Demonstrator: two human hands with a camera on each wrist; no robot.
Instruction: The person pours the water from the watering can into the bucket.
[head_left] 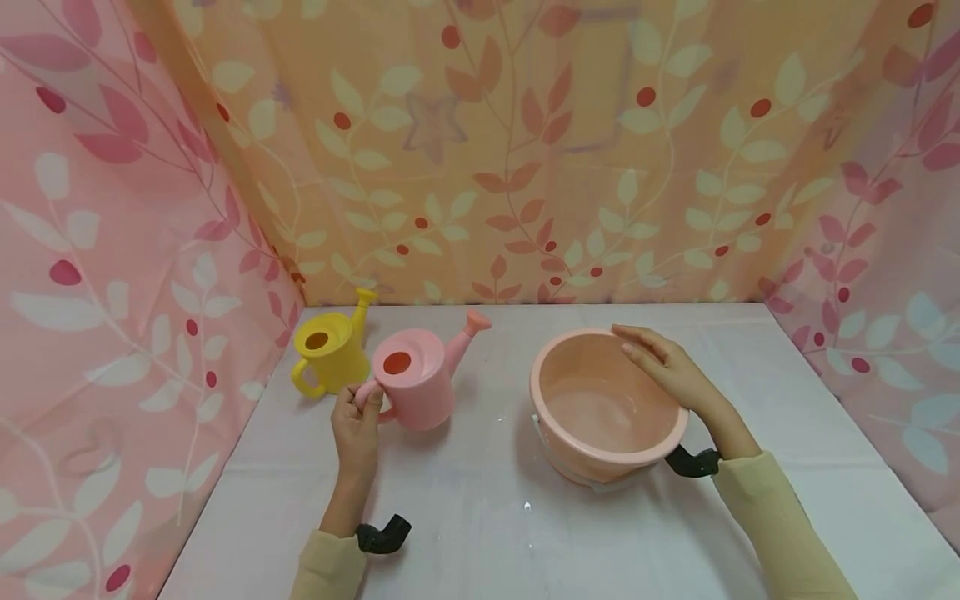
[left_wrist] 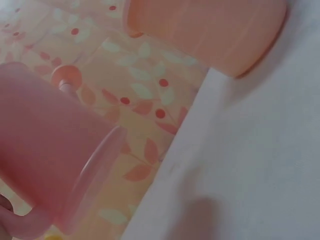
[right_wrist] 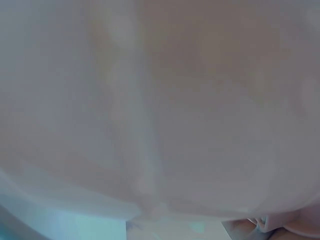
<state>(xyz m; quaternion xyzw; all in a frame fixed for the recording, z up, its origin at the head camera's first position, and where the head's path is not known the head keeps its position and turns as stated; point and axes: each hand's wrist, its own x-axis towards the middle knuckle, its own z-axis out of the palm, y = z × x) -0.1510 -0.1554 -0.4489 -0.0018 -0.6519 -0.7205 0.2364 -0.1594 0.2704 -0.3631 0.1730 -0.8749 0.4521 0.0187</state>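
A pink watering can [head_left: 420, 392] stands left of centre in the head view, its spout pointing to the far right. My left hand [head_left: 356, 429] grips its handle. In the left wrist view, the can's pink body [left_wrist: 45, 140] appears held off the table. On the right is a round, peach-pink bucket [head_left: 570, 454] with a pale carrying handle hanging low. My right hand [head_left: 678, 375] holds its far right rim, thumb at the inner side and fingers along the edge. Bucket wall [right_wrist: 215, 125] fills the right wrist view, blurred. Pale glints show inside the bucket.
A yellow watering can [head_left: 341, 358] stands behind and left of the pink one, close to it. Small shiny drops [head_left: 527, 506] lie on the white table [head_left: 465, 500]. Leaf-patterned cloth [head_left: 510, 167] hangs along the back and both sides.
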